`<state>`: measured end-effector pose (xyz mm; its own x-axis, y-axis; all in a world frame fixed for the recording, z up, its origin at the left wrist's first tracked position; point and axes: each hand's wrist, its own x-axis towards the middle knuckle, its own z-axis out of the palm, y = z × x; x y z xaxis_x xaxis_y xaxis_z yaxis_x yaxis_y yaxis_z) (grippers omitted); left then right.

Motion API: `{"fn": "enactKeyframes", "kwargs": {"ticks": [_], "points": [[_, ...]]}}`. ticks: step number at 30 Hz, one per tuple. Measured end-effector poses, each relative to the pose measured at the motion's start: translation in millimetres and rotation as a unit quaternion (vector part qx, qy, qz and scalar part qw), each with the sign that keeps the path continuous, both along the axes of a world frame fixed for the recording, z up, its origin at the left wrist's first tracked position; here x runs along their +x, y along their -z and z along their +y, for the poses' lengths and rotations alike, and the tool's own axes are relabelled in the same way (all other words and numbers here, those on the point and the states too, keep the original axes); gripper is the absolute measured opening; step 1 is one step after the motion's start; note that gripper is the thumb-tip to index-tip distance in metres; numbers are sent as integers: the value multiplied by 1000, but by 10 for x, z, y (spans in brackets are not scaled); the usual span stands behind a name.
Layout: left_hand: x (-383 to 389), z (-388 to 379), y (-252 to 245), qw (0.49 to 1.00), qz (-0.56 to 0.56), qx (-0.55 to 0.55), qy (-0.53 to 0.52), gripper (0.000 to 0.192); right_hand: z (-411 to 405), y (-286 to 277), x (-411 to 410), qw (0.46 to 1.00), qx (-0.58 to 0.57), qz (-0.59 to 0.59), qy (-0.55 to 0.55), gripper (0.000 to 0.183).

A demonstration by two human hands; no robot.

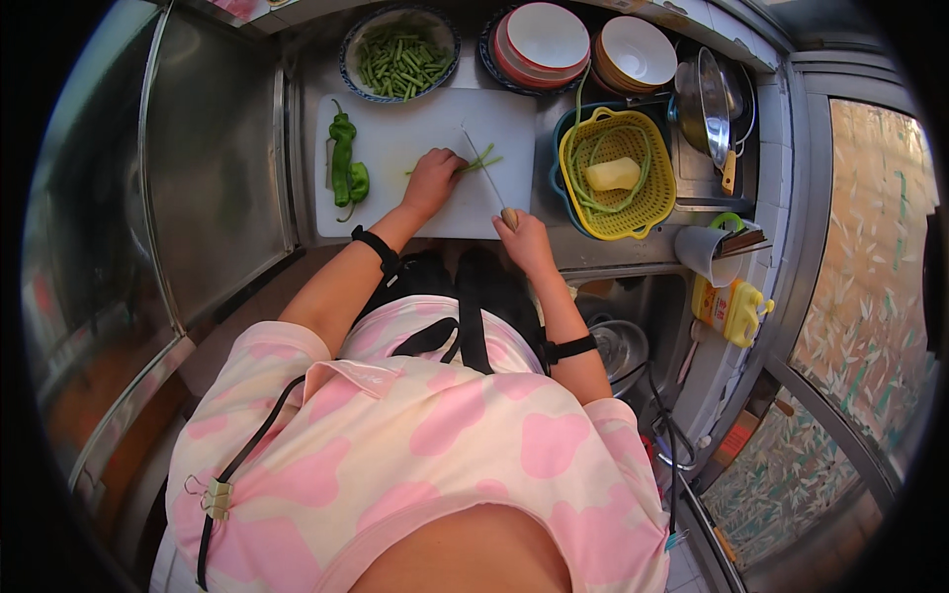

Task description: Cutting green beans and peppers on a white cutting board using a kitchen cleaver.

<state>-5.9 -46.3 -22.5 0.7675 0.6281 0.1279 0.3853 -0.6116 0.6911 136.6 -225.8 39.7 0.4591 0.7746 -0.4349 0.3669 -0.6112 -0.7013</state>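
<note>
A white cutting board [385, 200] lies on the steel counter. My left hand [436, 176] holds long green beans [485, 159] down on it, their ends sticking out past my fingers. My right hand [525, 239] grips the wooden handle of a kitchen knife [483, 169], whose blade lies across the beans just right of my left fingers. Green peppers [342, 159] rest at the board's left side, partly over a small flat thing I cannot identify. Behind the board, a blue-rimmed bowl [348, 68] holds cut green bean pieces [402, 63].
Right of the board, a yellow basket [658, 211] in a blue one holds long beans and a peeled pale vegetable piece [614, 174]. Stacked bowls [549, 37] [637, 52] and metal pans [704, 107] stand behind. The sink [667, 304] holds a metal bowl [619, 348].
</note>
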Motion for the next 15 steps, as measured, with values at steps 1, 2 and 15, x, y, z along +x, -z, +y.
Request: {"fn": "enactKeyframes", "kwargs": {"ticks": [1, 2, 15], "points": [[4, -5, 0, 1000, -1, -2, 0, 19, -5, 68, 1, 1000, -3, -12, -7, 37], [12, -8, -1, 1000, 0, -3, -2, 19, -9, 135, 0, 1000, -6, -25, -14, 37], [-63, -41, -9, 1000, 11, 6, -25, 20, 308, 235, 112, 999, 13, -6, -33, 37]]}}
